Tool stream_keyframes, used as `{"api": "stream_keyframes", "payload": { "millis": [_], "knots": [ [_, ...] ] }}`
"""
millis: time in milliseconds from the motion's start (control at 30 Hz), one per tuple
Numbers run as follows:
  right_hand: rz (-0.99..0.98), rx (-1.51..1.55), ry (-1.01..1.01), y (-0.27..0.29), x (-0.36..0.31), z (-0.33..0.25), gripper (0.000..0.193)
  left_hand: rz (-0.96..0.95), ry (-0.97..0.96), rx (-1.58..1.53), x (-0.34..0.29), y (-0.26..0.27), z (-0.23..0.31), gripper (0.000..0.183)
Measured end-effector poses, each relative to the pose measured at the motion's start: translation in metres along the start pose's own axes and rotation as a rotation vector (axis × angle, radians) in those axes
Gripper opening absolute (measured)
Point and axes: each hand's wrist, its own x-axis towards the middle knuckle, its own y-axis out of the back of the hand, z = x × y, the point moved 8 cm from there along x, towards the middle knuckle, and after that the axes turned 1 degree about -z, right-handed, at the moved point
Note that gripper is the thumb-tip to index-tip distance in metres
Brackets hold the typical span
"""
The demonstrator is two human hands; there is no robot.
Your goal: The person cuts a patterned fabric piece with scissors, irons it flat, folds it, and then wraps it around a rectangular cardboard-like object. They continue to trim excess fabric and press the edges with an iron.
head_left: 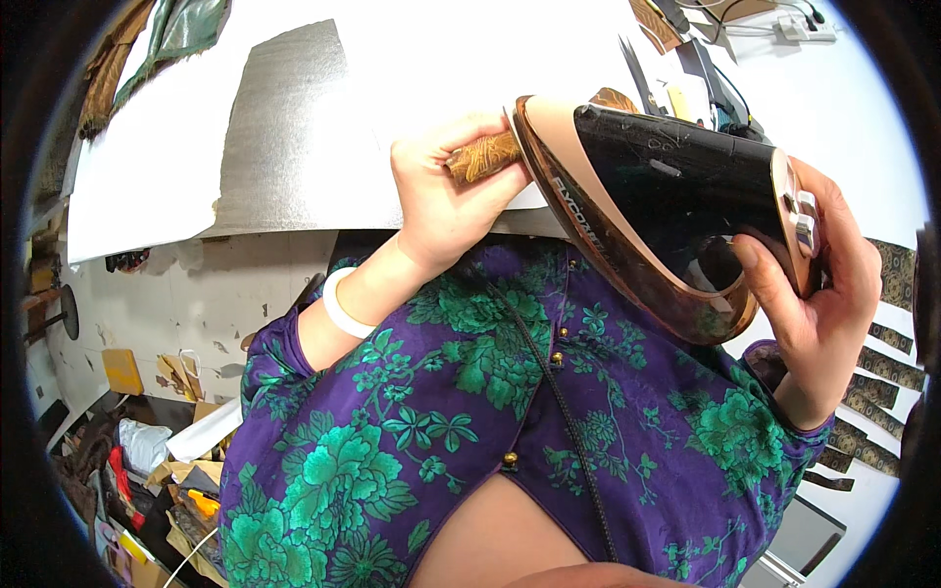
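A clothes iron (pixel 676 186) with a black glossy body and copper-coloured trim is held up in front of my chest, tilted on its side. My right hand (pixel 828 265) is wrapped round its rear end, the thumb pressing on the black part. My left hand (pixel 451 186) pinches a folded piece of brown-gold patterned fabric (pixel 485 157). That fabric lies against the edge of the iron's soleplate, and a bit of similar brown fabric shows behind the iron. Part of the soleplate's face is hidden from view.
A grey, shiny sheet (pixel 284 127) lies on the white table (pixel 421 59). Dark green and brown cloth (pixel 176 39) hangs at the far left. Several dark patterned strips (pixel 877 392) lie at the right. A power strip (pixel 806 29) with cables is at the far right.
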Motion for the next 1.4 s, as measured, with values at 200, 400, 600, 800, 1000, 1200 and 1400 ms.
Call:
{"api": "stream_keyframes", "payload": {
  "millis": [200,400,600,800,1000,1200,1400],
  "knots": [
    [-0.03,-0.009,-0.067,0.0,0.003,0.002,0.05,0.018,0.019,0.004,0.003,0.001,0.003,0.02],
    [-0.035,0.017,-0.026,-0.002,0.005,-0.001,0.051,-0.032,-0.051,0.012,0.004,-0.001,0.001,0.021],
    [-0.031,-0.013,-0.112,-0.003,0.006,0.001,0.051,0.021,-0.002,0.005,0.0,0.001,-0.003,0.022],
    [-0.027,-0.049,-0.004,-0.002,0.008,-0.003,0.048,-0.011,0.013,0.027,0.001,-0.001,-0.003,0.022],
    [0.285,0.158,-0.298,0.037,-0.021,0.077,0.027,0.033,-0.035,0.126,0.009,-0.002,0.013,0.024],
    [0.915,0.16,-0.225,0.138,-0.114,0.211,0.026,0.071,0.046,0.212,0.013,-0.002,0.012,0.04],
    [1.171,-0.186,-0.485,0.141,-0.181,0.371,0.04,-0.026,-0.258,0.283,0.014,0.0,0.038,0.043]
  ]
}}
